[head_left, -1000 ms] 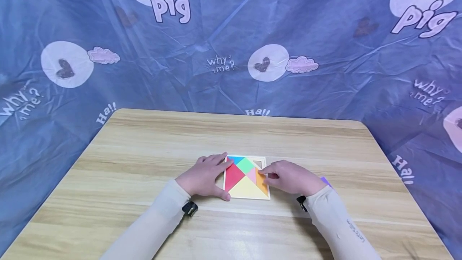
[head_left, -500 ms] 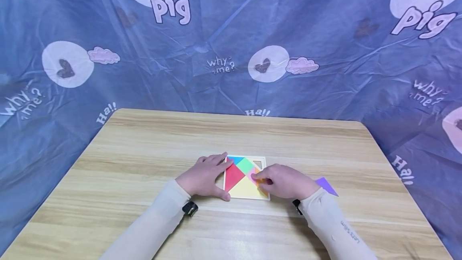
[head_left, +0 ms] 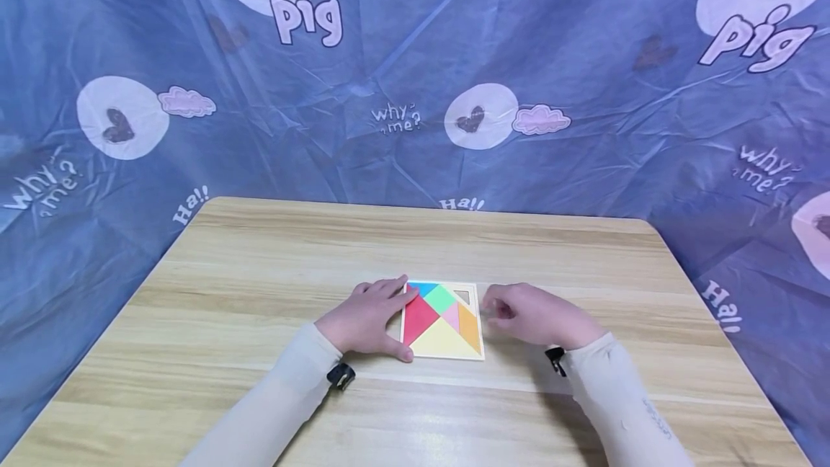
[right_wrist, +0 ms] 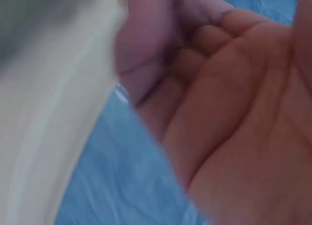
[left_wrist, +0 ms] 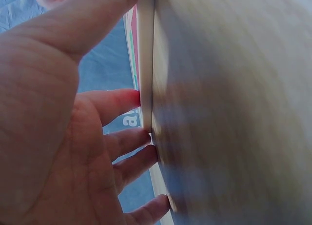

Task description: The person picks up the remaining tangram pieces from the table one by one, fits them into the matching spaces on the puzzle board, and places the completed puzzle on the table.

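Note:
A square tangram tray [head_left: 447, 357] lies on the table with flat coloured pieces in it: a red triangle [head_left: 418, 321], a yellow triangle [head_left: 444, 341], a green square [head_left: 441, 300], a blue piece [head_left: 424, 287], a pink piece [head_left: 451, 318] and an orange piece [head_left: 470, 328]. Its far right corner shows a bare triangular recess with a cut-out. My left hand [head_left: 369, 317] rests along the tray's left side, fingers fairly straight, the index finger over the red triangle and the thumb by the near corner. Just right of the tray, my right hand [head_left: 534, 313] has curled fingers and holds nothing visible.
The wood-grain table [head_left: 292, 251] spreads out around the tray. A blue printed cloth [head_left: 363, 150] hangs behind and at both sides. Each wrist wears a black band, and light sleeves cover both forearms.
My right hand went from the orange piece to the pink piece, then lifted off to the right of the tray. A purple triangle seen earlier is now hidden behind the right arm. Left hand stays put.

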`<move>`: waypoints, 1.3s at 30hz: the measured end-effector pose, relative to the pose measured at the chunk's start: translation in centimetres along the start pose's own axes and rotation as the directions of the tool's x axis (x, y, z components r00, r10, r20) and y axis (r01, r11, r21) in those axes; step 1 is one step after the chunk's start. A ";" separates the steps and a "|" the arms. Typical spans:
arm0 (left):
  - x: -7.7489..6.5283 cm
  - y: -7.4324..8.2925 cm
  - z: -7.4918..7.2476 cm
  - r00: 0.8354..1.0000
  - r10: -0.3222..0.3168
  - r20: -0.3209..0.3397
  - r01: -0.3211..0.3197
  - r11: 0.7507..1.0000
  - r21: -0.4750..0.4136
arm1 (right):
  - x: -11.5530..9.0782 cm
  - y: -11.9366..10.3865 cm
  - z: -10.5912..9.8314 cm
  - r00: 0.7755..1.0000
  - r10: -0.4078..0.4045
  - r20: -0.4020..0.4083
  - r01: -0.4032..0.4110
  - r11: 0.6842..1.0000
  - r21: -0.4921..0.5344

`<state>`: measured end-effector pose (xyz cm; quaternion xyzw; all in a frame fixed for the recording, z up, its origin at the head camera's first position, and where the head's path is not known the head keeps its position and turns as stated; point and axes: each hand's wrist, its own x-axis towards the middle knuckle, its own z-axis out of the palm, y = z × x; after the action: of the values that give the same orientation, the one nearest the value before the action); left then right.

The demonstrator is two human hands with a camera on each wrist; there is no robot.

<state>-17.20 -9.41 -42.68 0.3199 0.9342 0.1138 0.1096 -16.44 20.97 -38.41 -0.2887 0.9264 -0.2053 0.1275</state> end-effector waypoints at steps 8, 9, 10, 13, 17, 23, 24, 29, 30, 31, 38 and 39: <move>-0.1 0.2 0.1 1.000 0.002 -0.009 -0.002 1.000 0.000 | -2.7 1.0 -2.5 0.941 0.336 0.035 -0.331 0.937 -0.111; -0.1 0.2 0.1 1.000 0.002 -0.009 -0.002 1.000 0.000 | -2.9 1.1 -2.7 0.921 0.385 0.054 -0.377 0.919 -0.118; -0.1 0.2 0.1 1.000 0.001 -0.009 -0.001 1.000 0.001 | -3.0 1.1 -2.8 0.900 0.430 0.071 -0.420 0.899 -0.125; -0.1 0.2 0.2 1.000 -0.001 -0.010 0.001 1.000 0.005 | -3.2 1.3 -3.1 0.858 0.504 0.100 -0.490 0.861 -0.138; -0.1 0.3 0.3 1.000 0.000 -0.011 0.000 1.000 0.007 | -3.2 1.7 -3.1 0.853 0.512 0.098 -0.499 0.856 -0.133; -0.1 0.3 0.3 1.000 -0.006 -0.002 0.006 1.000 0.010 | -3.1 1.9 -2.9 0.872 0.483 0.083 -0.476 0.875 -0.088; -0.1 0.3 0.3 1.000 -0.007 -0.001 0.007 1.000 0.013 | -3.1 1.8 -2.8 0.877 0.474 0.081 -0.469 0.880 -0.077; -0.1 0.4 0.2 1.000 -0.009 -0.001 0.009 1.000 0.013 | -2.7 1.5 -2.4 0.906 0.419 0.070 -0.418 0.908 -0.026; -0.1 0.4 0.2 1.000 -0.008 -0.002 0.008 1.000 0.012 | -2.6 1.5 -2.2 0.911 0.406 0.069 -0.405 0.914 -0.023; -0.2 0.4 0.2 1.000 -0.008 -0.002 0.008 1.000 0.011 | -2.5 1.4 -2.1 0.918 0.392 0.067 -0.391 0.920 -0.023; -0.3 0.5 0.0 1.000 -0.010 -0.005 0.010 1.000 0.002 | -1.9 1.5 -1.7 0.958 0.286 0.035 -0.285 0.958 -0.044; -0.3 0.5 0.0 1.000 -0.010 -0.004 0.010 1.000 0.002 | -1.9 1.5 -1.7 0.960 0.277 0.029 -0.276 0.960 -0.040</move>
<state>-16.69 -9.18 -42.50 0.3151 0.9361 0.1129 0.1079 -16.28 23.76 -37.35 -0.1621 0.9588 -0.1641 0.1658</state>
